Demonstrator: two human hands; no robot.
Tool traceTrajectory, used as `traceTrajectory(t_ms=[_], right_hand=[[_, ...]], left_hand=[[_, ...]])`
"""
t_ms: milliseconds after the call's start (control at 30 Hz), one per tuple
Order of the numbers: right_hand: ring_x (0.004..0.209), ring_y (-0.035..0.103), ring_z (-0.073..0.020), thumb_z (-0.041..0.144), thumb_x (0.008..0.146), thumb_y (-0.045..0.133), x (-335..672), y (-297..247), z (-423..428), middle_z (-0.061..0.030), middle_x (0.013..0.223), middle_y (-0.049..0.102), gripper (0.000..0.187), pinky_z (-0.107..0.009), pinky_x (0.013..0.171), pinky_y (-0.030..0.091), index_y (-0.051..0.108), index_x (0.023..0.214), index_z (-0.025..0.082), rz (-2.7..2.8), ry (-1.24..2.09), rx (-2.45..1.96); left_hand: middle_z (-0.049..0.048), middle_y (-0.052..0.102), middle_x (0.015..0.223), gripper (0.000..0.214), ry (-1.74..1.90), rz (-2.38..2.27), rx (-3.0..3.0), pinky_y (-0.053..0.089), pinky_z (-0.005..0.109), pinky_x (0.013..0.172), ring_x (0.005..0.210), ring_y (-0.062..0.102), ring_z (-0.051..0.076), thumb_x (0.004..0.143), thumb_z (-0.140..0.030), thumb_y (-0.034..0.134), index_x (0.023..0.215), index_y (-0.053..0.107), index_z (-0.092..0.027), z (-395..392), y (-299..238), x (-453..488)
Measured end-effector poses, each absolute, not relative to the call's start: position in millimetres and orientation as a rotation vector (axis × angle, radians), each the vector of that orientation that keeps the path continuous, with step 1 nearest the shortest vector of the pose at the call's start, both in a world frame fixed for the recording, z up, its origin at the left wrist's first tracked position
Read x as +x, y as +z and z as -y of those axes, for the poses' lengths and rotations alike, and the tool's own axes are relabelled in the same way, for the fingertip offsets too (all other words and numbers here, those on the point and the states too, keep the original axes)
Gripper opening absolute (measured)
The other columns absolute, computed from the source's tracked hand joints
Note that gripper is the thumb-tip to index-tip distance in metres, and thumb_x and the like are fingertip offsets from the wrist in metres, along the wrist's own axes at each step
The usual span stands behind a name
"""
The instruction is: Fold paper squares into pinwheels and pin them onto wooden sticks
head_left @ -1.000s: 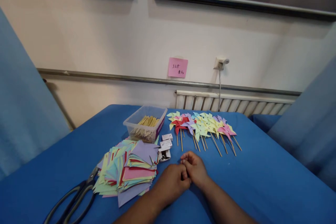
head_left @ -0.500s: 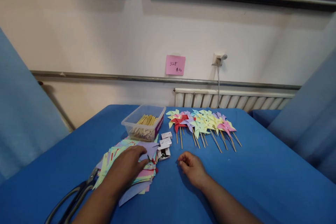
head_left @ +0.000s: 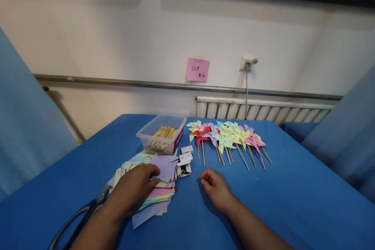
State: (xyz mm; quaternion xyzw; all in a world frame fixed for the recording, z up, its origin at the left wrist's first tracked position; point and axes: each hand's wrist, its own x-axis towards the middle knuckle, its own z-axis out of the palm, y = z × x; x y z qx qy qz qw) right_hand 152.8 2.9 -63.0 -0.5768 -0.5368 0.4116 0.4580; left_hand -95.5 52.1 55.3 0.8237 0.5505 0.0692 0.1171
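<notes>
My left hand (head_left: 139, 181) rests on a stack of coloured paper pieces (head_left: 159, 193), thumb and fingers apart beside a purple cut sheet (head_left: 165, 166) on top. That sheet has slits at its corners. My right hand (head_left: 216, 189) lies on the blue cloth right of the stack, fingers curled and thumb pressed in. Anything inside it is hidden or too small to make out. Between the hands, slightly farther off, stands an open small white box (head_left: 184, 170) with shiny metal bits. Large scissors (head_left: 88, 213) lie partly under my left forearm.
Behind the stack, a clear plastic tub (head_left: 146, 136) holds wooden sticks (head_left: 165, 133). Two more small white boxes (head_left: 186, 154) stand beside it. Several finished paper pinwheels (head_left: 225, 138) lie at the back right. A radiator (head_left: 263, 111) runs along the wall behind the blue-covered table (head_left: 290, 187).
My left hand has drawn back slightly to the left, uncovering more of the purple sheet. My right hand has stayed in place. The view has shifted slightly.
</notes>
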Motion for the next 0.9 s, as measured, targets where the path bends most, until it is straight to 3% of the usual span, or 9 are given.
traceTrajectory(t_ms=[167, 900], right_hand=[[0.052, 0.047, -0.0111, 0.024, 0.074, 0.055, 153.6, -64.4, -2.6, 0.0029, 0.06, 0.058, 0.009, -0.021, 0.049, 0.034, 0.062, 0.078, 0.019, 1.337, 0.991, -1.41], [0.055, 0.051, -0.0117, 0.023, 0.076, 0.053, 154.5, -63.6, -0.6, 0.0021, 0.065, 0.061, 0.011, -0.021, 0.052, 0.037, 0.062, 0.08, 0.019, 1.387, 0.955, -1.464]], left_hand=[[0.0034, 0.068, 0.078, 0.028, 0.233, -1.592, 2.415, 0.034, 0.028, 0.063, 0.073, 0.059, 0.02, 0.082, -0.039, 0.045, 0.072, 0.067, -0.024, -50.0, 61.8, -91.1], [-0.0006, 0.062, 0.062, 0.021, 0.106, -1.719, 2.344, 0.022, 0.027, 0.051, 0.056, 0.05, 0.014, 0.072, -0.022, 0.043, 0.055, 0.056, -0.021, -54.9, 61.3, -91.0]])
